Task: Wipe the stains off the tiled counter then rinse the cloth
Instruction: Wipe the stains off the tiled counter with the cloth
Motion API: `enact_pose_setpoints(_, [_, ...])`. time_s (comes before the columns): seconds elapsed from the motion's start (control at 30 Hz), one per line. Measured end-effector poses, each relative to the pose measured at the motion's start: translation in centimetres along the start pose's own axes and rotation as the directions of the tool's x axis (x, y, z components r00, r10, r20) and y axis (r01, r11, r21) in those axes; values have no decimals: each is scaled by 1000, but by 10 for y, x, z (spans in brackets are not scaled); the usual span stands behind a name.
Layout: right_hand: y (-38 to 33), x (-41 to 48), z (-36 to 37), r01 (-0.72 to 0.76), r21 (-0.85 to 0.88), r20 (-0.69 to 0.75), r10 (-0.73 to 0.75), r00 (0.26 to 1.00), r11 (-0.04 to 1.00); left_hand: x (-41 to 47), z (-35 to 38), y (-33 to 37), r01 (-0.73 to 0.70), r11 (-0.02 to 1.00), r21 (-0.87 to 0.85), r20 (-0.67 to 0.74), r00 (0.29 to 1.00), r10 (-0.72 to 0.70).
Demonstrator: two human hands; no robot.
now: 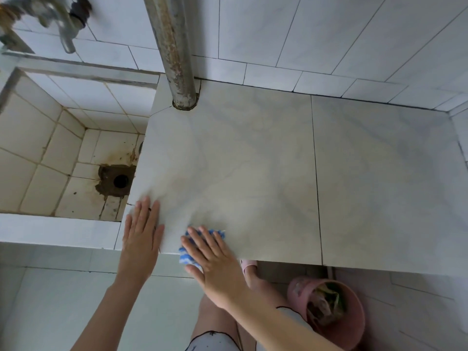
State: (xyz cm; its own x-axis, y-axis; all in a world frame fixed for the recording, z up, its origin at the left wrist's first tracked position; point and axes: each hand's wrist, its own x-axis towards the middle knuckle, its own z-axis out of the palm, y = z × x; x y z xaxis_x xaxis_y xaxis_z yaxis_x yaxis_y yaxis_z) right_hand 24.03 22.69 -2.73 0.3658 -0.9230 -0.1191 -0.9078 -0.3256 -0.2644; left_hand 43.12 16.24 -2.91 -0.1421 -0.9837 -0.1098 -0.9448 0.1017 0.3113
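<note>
The tiled counter (278, 178) is pale marble-patterned, with faint yellowish stains near its left middle. A blue-and-white cloth (187, 257) lies at the counter's front edge, partly hanging over it. My right hand (215, 259) presses flat on the cloth with straight, spread fingers. My left hand (141, 234) rests flat on the counter's front left corner, fingers straight, holding nothing. Most of the cloth is hidden under my right hand.
A tiled sink basin (63, 153) with a rusty drain hole (120, 181) lies left of the counter. A metal tap (63, 24) juts out above it. A rusty pipe (177, 51) rises from the counter's back left. A pink bin (354, 310) stands on the floor below.
</note>
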Motion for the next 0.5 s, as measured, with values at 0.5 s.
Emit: enact_pose_setpoints(0.5, [143,-119,-24,-573,21,-69,573,817,819,17,21,73,-7,999,-39,-1,1000,7])
